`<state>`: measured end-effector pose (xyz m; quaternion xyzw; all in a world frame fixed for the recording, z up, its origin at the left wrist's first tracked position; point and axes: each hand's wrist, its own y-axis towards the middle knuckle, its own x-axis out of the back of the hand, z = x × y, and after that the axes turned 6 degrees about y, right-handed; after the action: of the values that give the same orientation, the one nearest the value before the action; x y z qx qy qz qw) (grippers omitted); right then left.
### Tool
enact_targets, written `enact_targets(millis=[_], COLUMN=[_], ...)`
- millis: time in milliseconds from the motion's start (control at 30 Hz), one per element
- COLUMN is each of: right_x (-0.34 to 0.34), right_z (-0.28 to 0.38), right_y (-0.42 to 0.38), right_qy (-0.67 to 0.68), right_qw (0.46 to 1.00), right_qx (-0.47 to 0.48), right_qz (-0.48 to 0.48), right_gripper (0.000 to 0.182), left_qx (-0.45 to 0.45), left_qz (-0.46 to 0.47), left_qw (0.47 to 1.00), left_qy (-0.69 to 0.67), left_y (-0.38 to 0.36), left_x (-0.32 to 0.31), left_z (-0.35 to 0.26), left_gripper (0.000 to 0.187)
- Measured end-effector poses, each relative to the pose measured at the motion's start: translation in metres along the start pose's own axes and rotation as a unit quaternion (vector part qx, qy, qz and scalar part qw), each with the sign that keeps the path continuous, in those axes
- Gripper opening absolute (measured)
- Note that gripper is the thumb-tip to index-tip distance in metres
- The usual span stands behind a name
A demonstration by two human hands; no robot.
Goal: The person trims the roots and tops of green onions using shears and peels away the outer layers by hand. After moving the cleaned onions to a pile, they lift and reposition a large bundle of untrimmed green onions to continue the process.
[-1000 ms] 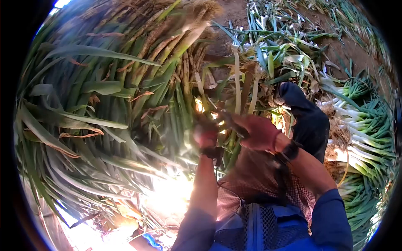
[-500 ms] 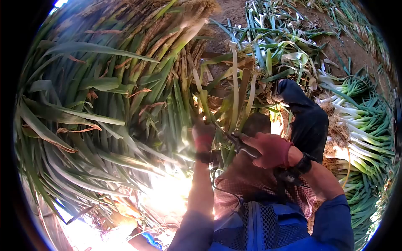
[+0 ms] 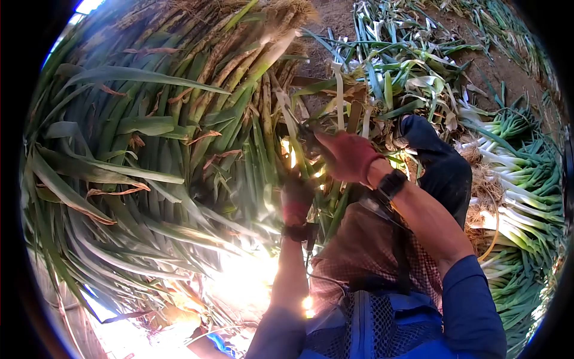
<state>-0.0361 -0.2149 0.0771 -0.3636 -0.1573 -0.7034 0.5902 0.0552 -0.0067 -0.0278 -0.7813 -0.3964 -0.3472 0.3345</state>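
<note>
Gloved hands beside piled green onions (image 3: 143,125).
Right hand (image 3: 347,155): fingers curled around dark tool (image 3: 308,136). Left hand (image 3: 297,197): low, near leaves; finger state indeterminable.

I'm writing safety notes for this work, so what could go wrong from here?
The right hand seems to grip a dark tool just beyond the left hand; a slip might catch the fingers. The thin cord near the left wrist could snag. The leafy pile lies close beside the left hand, so loose leaves might get in the way.
</note>
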Motion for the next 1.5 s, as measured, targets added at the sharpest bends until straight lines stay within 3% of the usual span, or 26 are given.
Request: enact_targets(millis=[133, 233, 300, 433, 533, 600, 700, 800, 867, 933, 1000, 1033, 1067, 1100, 1133, 1167, 1200, 1233, 1400, 1500], right_x=[-0.002, -0.002, -0.005, -0.017, -0.025, -0.027, -0.021, -0.029, -0.030, -0.023, -0.009, -0.010, -0.009, -0.003, -0.001, -0.006, -0.013, -0.020, -0.036, -0.027], right_z=[-0.004, -0.004, -0.003, -0.006, -0.013, -0.016, -0.012, -0.017, -0.024, -0.018, -0.005, -0.009, -0.010, -0.006, -0.004, -0.005, -0.004, -0.003, 0.007, 0.017], right_y=[0.025, 0.031, 0.031, 0.018, 0.004, -0.009, -0.031, -0.051, -0.062, -0.070, -0.081, -0.080, -0.082, -0.085, -0.086, -0.088, -0.090, -0.092, -0.086, -0.066], right_qy=[0.001, -0.006, -0.020, -0.017, -0.004, 0.001, 0.014, 0.014, 0.016, 0.018, 0.082, 0.091, 0.092, 0.113, 0.133, 0.098, 0.100, 0.123, 0.136, 0.142], right_qw=[0.999, 0.999, 0.998, 0.997, 0.997, 0.997, 0.998, 0.998, 0.998, 0.998, 0.989, 0.987, 0.987, 0.985, 0.982, 0.992, 0.992, 0.992, 0.986, 0.987], right_qx=[-0.001, 0.005, 0.017, 0.012, 0.025, 0.026, -0.050, -0.025, -0.022, -0.019, -0.110, -0.117, -0.117, -0.127, -0.137, -0.077, -0.076, -0.032, 0.062, 0.011], right_qz=[-0.041, -0.051, -0.065, -0.076, -0.072, -0.078, -0.038, -0.060, -0.054, -0.050, -0.055, -0.064, -0.065, -0.027, 0.012, 0.008, 0.008, 0.029, 0.070, 0.075], right_gripper=[0.086, 0.079, 0.072, 0.074, 0.074, 0.074, 0.076, 0.080, 0.081, 0.083, 0.083, 0.086, 0.086, 0.086, 0.087, 0.087, 0.087, 0.085, 0.080, 0.080], left_qx=[-0.014, -0.074, -0.095, -0.035, -0.040, -0.024, -0.030, -0.078, -0.041, -0.082, -0.191, -0.178, -0.185, -0.303, -0.226, -0.176, -0.088, -0.099, -0.095, -0.089], left_qz=[-0.014, -0.048, -0.015, 0.038, 0.066, 0.066, 0.031, 0.010, 0.090, 0.136, 0.190, 0.216, 0.164, 0.035, 0.001, -0.110, -0.090, -0.127, -0.184, -0.207], left_qw=[0.998, 0.996, 0.993, 0.998, 0.995, 0.996, 0.997, 0.994, 0.994, 0.979, 0.952, 0.953, 0.966, 0.931, 0.970, 0.978, 0.977, 0.982, 0.971, 0.965], left_qy=[-0.067, 0.027, 0.062, 0.036, 0.056, 0.051, 0.064, 0.071, 0.050, 0.129, 0.145, 0.117, 0.083, 0.201, 0.093, 0.032, 0.173, 0.099, 0.121, 0.136], left_y=[0.000, -0.002, -0.009, -0.043, -0.061, -0.066, -0.080, -0.094, -0.109, -0.104, -0.107, -0.099, -0.086, -0.055, -0.052, -0.040, -0.023, -0.014, 0.021, 0.023], left_x=[-0.011, -0.019, -0.026, -0.002, -0.007, -0.009, -0.014, -0.023, -0.010, -0.007, 0.008, 0.028, 0.029, 0.003, 0.047, 0.060, 0.080, 0.092, 0.092, 0.086], left_z=[0.013, 0.028, 0.038, -0.002, 0.003, 0.004, 0.009, 0.015, -0.002, 0.011, 0.009, -0.002, 0.005, 0.063, 0.013, -0.017, -0.034, -0.044, -0.030, -0.023], left_gripper=[0.050, 0.049, 0.045, 0.047, 0.047, 0.050, 0.050, 0.050, 0.032, 0.035, 0.047, 0.039, 0.035, 0.036, 0.032, 0.029, 0.029, 0.031, 0.032, 0.031])
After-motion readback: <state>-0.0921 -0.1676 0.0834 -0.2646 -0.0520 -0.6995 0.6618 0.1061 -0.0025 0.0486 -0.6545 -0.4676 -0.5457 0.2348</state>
